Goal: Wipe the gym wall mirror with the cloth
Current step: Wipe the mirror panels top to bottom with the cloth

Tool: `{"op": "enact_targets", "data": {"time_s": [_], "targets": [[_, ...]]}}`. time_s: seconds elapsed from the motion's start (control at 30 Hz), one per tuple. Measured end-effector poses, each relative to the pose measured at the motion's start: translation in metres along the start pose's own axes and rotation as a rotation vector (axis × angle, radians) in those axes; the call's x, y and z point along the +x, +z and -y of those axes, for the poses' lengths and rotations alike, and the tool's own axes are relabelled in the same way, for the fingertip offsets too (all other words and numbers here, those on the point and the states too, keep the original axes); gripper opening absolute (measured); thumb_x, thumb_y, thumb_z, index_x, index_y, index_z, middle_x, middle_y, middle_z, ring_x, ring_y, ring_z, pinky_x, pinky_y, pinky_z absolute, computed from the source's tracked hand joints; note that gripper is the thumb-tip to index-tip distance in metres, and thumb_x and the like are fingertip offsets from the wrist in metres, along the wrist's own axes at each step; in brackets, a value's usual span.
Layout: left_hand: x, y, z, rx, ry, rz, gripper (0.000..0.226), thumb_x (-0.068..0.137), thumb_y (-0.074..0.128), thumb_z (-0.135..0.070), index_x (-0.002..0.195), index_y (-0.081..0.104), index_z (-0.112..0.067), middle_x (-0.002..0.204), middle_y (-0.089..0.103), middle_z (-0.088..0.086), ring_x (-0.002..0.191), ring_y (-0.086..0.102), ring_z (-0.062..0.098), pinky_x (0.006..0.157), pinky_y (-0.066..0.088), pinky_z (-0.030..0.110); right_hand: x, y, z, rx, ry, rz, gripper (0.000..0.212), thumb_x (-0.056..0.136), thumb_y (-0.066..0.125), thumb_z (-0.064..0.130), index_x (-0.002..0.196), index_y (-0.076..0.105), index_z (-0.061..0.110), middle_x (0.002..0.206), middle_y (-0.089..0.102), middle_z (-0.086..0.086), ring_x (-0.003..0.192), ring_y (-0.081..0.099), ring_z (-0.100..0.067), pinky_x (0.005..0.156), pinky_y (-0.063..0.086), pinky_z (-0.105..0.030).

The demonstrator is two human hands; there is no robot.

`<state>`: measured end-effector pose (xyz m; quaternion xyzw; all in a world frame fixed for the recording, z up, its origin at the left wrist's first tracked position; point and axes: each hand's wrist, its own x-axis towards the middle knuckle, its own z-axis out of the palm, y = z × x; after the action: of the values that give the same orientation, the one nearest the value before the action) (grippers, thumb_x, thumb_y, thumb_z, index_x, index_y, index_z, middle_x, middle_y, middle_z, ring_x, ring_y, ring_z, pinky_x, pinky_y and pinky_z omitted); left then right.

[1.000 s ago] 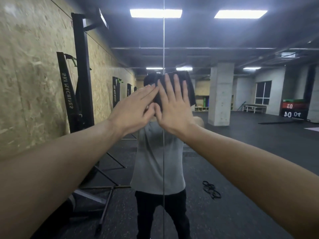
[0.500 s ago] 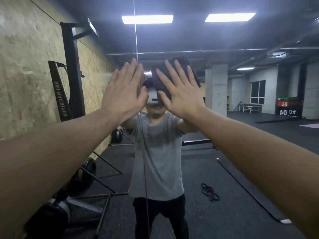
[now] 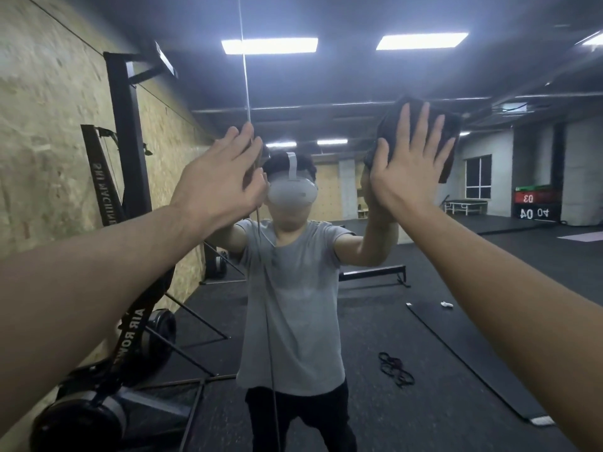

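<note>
The wall mirror (image 3: 456, 288) fills the view in front of me, with a vertical seam (image 3: 243, 60) left of centre. A dark folded cloth (image 3: 450, 132) lies flat against the glass at upper right. My right hand (image 3: 404, 164) presses it to the mirror with straight, spread fingers. My left hand (image 3: 218, 184) is raised at head height by the seam, fingers straight, flat on or just off the glass, holding nothing. Both forearms reach up from the bottom corners.
An OSB-panelled wall (image 3: 39, 141) runs along the left with a black ski machine (image 3: 127, 177) standing against it. The mirror shows a reflected person in a grey shirt (image 3: 293, 305), dark gym floor, a loose band (image 3: 394, 370), a concrete pillar and ceiling lights.
My right hand has slid the cloth to the right and slightly up across the glass. My hands, close together a second ago, have spread apart. The seam appears farther left than a second ago.
</note>
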<state>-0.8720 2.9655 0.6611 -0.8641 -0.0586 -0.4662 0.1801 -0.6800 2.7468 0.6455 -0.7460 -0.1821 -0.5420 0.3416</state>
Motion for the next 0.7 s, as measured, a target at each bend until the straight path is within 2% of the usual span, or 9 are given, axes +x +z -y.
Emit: {"op": "enact_targets", "data": {"time_s": [0.17, 0.27, 0.33, 0.43, 0.57, 0.7], "targets": [[-0.003, -0.004, 0.019, -0.044, 0.065, 0.005, 0.065, 0.105, 0.035, -0.040, 0.163, 0.024, -0.013, 0.172, 0.015, 0.001, 0.158, 0.015, 0.015, 0.118, 0.011, 0.023, -0.011, 0.015, 0.055, -0.059, -0.149, 0.022, 0.067, 0.105, 0.024, 0.045, 0.166, 0.008, 0.021, 0.173, 0.000, -0.010, 0.159, -0.005, -0.035, 0.126, -0.006, -0.058], [-0.003, -0.006, 0.025, -0.121, 0.096, 0.005, 0.064, 0.104, 0.044, -0.028, 0.163, 0.023, -0.011, 0.171, 0.017, 0.003, 0.157, 0.018, 0.016, 0.123, 0.015, 0.028, -0.029, 0.028, 0.101, -0.084, -0.290, 0.049, 0.068, 0.105, 0.022, 0.047, 0.166, 0.011, 0.020, 0.173, 0.004, -0.010, 0.159, -0.002, -0.034, 0.126, -0.007, -0.057], [-0.003, -0.008, 0.028, -0.191, 0.062, -0.023, 0.066, 0.102, 0.046, -0.024, 0.163, 0.024, -0.012, 0.171, 0.016, 0.001, 0.156, 0.021, 0.015, 0.122, 0.017, 0.025, -0.041, 0.036, 0.132, -0.103, -0.382, 0.084, 0.069, 0.103, 0.017, 0.048, 0.165, 0.012, 0.020, 0.173, 0.003, -0.010, 0.159, -0.003, -0.034, 0.125, -0.008, -0.058], [-0.004, -0.009, 0.034, -0.240, -0.014, -0.060, 0.066, 0.103, 0.043, -0.024, 0.164, 0.020, -0.013, 0.172, 0.012, 0.000, 0.157, 0.014, 0.011, 0.122, 0.008, 0.020, -0.058, 0.046, 0.163, -0.146, -0.536, 0.140, 0.070, 0.102, 0.015, 0.048, 0.165, 0.009, 0.019, 0.173, 0.001, -0.008, 0.159, -0.006, -0.034, 0.125, -0.009, -0.058], [-0.005, -0.004, 0.035, -0.201, -0.038, -0.065, 0.064, 0.106, 0.037, -0.029, 0.164, 0.016, -0.012, 0.172, 0.011, 0.001, 0.158, 0.008, 0.012, 0.124, 0.006, 0.024, -0.055, 0.046, 0.163, -0.143, -0.641, 0.184, 0.071, 0.099, 0.016, 0.047, 0.164, 0.019, 0.019, 0.173, 0.010, -0.008, 0.159, 0.001, -0.033, 0.126, -0.007, -0.056], [-0.001, -0.002, 0.024, -0.127, -0.033, -0.066, 0.065, 0.105, 0.036, -0.032, 0.163, 0.020, -0.009, 0.171, 0.017, 0.007, 0.158, 0.014, 0.019, 0.128, 0.012, 0.035, -0.030, 0.033, 0.131, -0.145, -0.757, 0.151, 0.062, 0.105, 0.026, 0.047, 0.161, 0.033, 0.022, 0.169, 0.024, -0.007, 0.158, 0.017, -0.030, 0.128, 0.006, -0.053]]}}
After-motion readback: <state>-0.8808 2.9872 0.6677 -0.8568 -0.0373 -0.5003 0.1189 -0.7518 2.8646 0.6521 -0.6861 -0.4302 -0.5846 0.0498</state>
